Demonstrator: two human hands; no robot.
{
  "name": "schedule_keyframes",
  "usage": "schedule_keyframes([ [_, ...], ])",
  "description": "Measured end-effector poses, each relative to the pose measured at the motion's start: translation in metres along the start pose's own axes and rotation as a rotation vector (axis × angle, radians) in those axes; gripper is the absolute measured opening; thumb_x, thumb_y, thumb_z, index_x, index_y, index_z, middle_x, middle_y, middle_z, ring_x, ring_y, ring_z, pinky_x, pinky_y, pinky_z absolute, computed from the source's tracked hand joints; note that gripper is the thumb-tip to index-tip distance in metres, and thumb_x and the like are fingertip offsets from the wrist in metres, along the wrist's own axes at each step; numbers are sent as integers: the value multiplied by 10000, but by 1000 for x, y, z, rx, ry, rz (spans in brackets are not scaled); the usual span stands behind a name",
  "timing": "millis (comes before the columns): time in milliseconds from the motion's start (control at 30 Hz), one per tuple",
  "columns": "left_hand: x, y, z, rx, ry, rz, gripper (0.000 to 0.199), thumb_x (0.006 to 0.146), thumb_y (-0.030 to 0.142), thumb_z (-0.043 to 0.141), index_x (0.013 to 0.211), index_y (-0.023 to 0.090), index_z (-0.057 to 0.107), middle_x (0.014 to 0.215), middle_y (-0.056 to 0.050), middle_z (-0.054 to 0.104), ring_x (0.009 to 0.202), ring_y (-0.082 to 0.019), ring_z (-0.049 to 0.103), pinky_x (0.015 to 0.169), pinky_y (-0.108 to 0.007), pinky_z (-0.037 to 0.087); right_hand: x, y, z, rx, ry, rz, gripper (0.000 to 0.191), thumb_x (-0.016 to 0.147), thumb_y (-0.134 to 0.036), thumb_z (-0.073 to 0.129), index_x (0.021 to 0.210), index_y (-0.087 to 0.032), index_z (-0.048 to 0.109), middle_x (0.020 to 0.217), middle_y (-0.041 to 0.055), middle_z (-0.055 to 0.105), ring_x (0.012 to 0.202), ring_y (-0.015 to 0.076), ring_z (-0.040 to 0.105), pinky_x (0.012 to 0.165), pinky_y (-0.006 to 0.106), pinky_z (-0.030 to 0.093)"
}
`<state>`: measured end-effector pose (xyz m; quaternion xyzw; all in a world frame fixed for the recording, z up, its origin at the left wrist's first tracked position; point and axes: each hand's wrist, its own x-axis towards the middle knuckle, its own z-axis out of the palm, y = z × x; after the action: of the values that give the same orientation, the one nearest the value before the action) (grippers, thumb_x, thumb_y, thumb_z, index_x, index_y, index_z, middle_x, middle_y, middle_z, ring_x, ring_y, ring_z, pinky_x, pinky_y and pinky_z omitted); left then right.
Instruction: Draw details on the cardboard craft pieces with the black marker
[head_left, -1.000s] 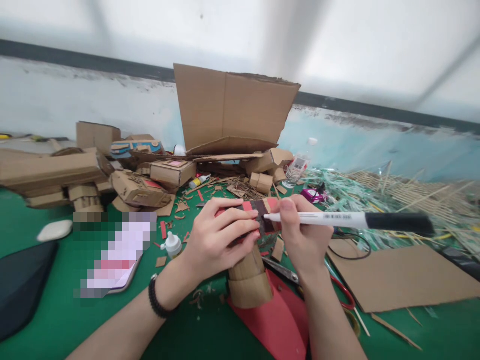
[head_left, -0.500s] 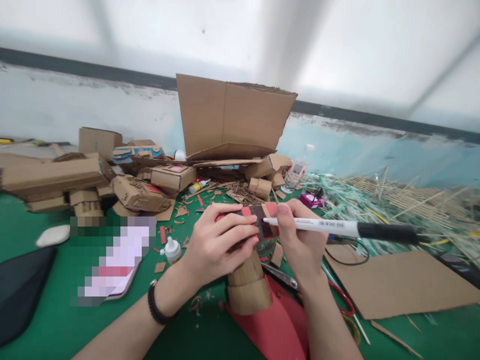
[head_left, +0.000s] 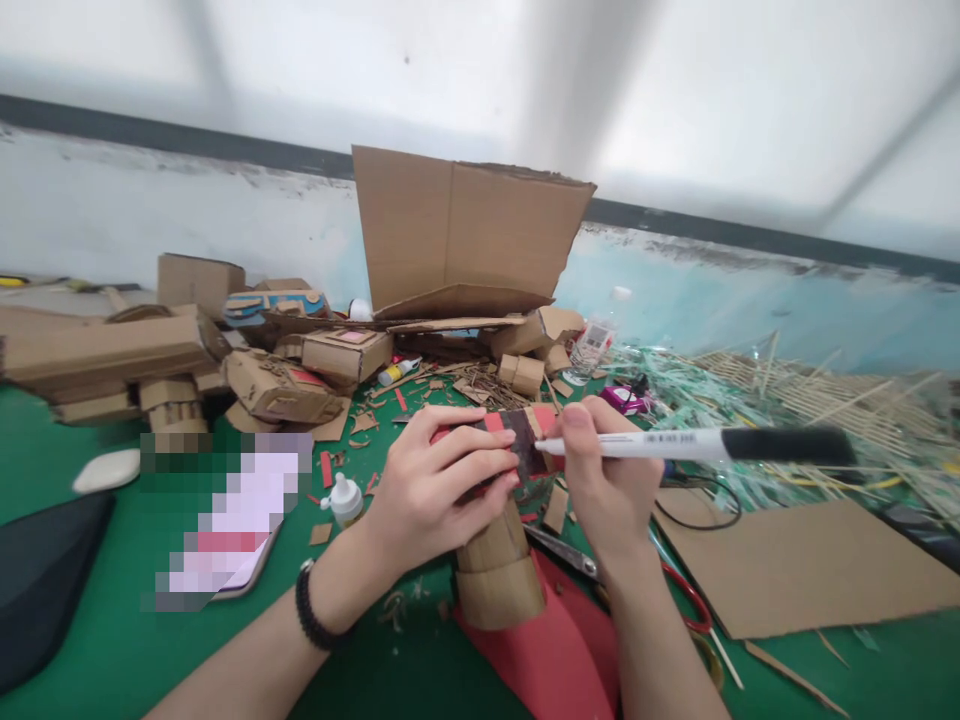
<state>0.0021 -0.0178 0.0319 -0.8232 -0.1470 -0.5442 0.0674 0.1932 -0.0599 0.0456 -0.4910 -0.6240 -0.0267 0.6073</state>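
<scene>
My left hand (head_left: 439, 475) wraps over a cardboard piece (head_left: 532, 445) with red, black and tan bands, holding it from the left. In my right hand (head_left: 611, 480) is a white marker (head_left: 660, 443), its black end pointing right. The marker's tip touches, or nearly touches, the dark band of the piece. Beneath the banded piece, a layered cardboard cylinder (head_left: 499, 585) stands above a red sheet (head_left: 555, 640); I cannot tell how they are joined. Scissors (head_left: 570, 555) lie partly behind my right wrist.
Left of my hands are a small glue bottle (head_left: 345, 498), a blurred phone (head_left: 240, 520) and a black flat case (head_left: 45, 580). Cardboard models (head_left: 277, 385) and scraps fill the back. At right lie a cardboard sheet (head_left: 810, 565), a water bottle (head_left: 592, 345) and piled thin sticks (head_left: 810, 380).
My right hand and the marker have shifted slightly to the right, and the marker's black end has risen. My left hand stays on the banded piece.
</scene>
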Motion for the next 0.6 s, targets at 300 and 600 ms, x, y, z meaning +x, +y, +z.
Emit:
schedule_keyframes([
  [300,2,0,-2,4,-12,8,153,938,163,787,1063,246,759,1079,-15,874,1029,-236,793,941,-406,668,0,1,0,4,4,-12,390,1087,-358,604,726,-214,633,610,-46,582,543,108,512,533,250,388],
  [600,2,-2,-2,11,-21,9,143,945,181,782,1065,257,765,1077,-18,873,1042,-244,785,933,-411,670,0,1,1,60,11,49,484,1070,-450,625,650,-211,602,552,-45,540,503,107,480,493,256,362],
])
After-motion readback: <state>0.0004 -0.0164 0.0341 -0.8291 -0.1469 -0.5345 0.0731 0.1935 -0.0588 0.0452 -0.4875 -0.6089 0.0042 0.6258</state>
